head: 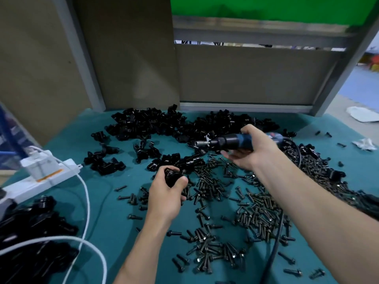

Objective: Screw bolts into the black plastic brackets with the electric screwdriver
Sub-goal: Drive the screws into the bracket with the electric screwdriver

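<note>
The electric screwdriver [231, 141] is gripped in the right hand [253, 149], whose fingers are curled round its blue body, and it is held level above the desk [114, 218] with the metal bit pointed away from the palm. Below and just past that bit, a black plastic bracket [173, 177] is held in the left hand [166, 196]. The fingers [159, 174] and thumb are wrapped round it, so that only part of it is seen between them. The bracket and the screwdriver's bit are apart, not touching. Whether a bolt is seated in the held bracket cannot be told. Loose bolts [256, 210] are strewn over the green desk cover beneath the screwdriver and on its near side. A large heap of brackets [151, 125] is piled on the far side of the screwdriver, with smaller clusters off its bit end. A black cord [274, 242] is led from the screwdriver's rear across the bolts. Well out past the bit end, a white power strip [53, 177] and a white cable [87, 203] are laid, and a further heap of black parts [30, 228] is seen on that same side, lower in view
</note>
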The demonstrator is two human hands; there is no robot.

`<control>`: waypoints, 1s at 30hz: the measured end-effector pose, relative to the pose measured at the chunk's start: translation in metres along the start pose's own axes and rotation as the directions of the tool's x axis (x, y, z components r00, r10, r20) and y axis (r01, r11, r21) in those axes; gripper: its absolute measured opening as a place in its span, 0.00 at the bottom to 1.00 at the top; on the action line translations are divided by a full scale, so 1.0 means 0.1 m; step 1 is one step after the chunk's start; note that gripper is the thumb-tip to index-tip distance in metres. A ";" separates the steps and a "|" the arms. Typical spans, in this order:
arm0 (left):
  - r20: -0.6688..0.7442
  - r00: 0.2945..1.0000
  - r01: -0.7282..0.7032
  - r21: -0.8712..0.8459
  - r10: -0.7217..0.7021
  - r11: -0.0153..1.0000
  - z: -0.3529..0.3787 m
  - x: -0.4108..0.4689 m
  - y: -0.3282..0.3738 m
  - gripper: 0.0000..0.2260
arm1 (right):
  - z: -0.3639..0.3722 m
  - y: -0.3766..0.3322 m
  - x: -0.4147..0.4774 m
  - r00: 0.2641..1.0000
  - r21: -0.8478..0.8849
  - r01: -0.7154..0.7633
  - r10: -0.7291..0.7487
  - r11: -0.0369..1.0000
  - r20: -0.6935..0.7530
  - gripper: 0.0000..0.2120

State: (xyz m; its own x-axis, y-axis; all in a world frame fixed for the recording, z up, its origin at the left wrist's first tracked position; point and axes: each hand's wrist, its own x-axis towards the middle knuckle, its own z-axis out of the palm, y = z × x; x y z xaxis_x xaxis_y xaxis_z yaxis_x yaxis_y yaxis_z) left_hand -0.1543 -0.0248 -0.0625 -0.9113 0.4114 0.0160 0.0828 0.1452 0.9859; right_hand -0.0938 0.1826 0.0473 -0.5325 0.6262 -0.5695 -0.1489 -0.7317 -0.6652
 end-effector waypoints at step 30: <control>0.171 0.957 -0.275 0.277 0.234 0.921 0.07 -0.12 0.01 0.13 | -0.25 0.34 0.27 0.888 0.341 0.285 -0.381 0.896 0.258 0.14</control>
State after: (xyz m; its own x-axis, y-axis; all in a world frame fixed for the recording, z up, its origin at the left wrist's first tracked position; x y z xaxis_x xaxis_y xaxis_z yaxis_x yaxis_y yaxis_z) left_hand -0.1400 -0.0231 -0.0633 -0.7839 0.5816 0.2175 0.4381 0.2698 0.8574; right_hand -0.0922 0.1817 -0.0030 -0.6311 0.7651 -0.1280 -0.5695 -0.5690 -0.5932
